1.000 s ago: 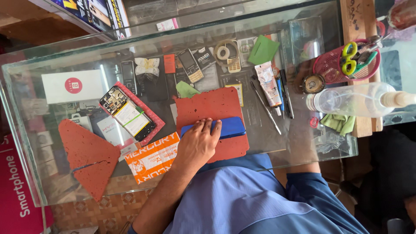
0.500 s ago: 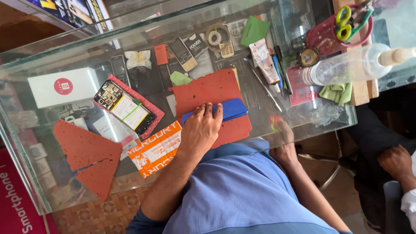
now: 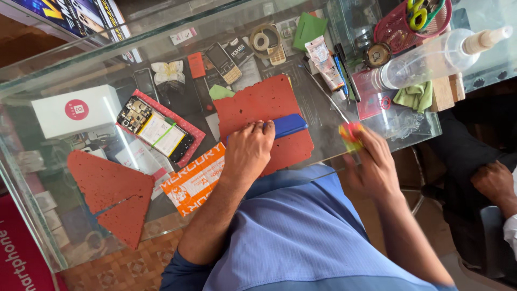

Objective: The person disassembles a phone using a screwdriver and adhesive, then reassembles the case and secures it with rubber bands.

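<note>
My left hand (image 3: 249, 153) lies flat on a blue phone (image 3: 288, 125), fingers closed over its near end. The phone rests on an orange-red mat (image 3: 264, 105) on the glass counter (image 3: 323, 156). My right hand (image 3: 372, 164) is at the counter's near edge, to the right of the mat, and grips a small red and yellow object (image 3: 350, 132) that is blurred. A thin metal tool (image 3: 323, 91) lies on the glass between the mat and that hand.
An opened phone on a pink mat (image 3: 153, 129), a white box (image 3: 75, 110), a tube (image 3: 326, 56), a spray bottle (image 3: 431, 54), a red basket with scissors (image 3: 414, 21) and a tape roll (image 3: 264, 39) crowd the counter. Another person's hand (image 3: 493, 180) rests at the right.
My right hand has come up to the counter's near edge holding the red and yellow object. My left hand stays on the blue phone.
</note>
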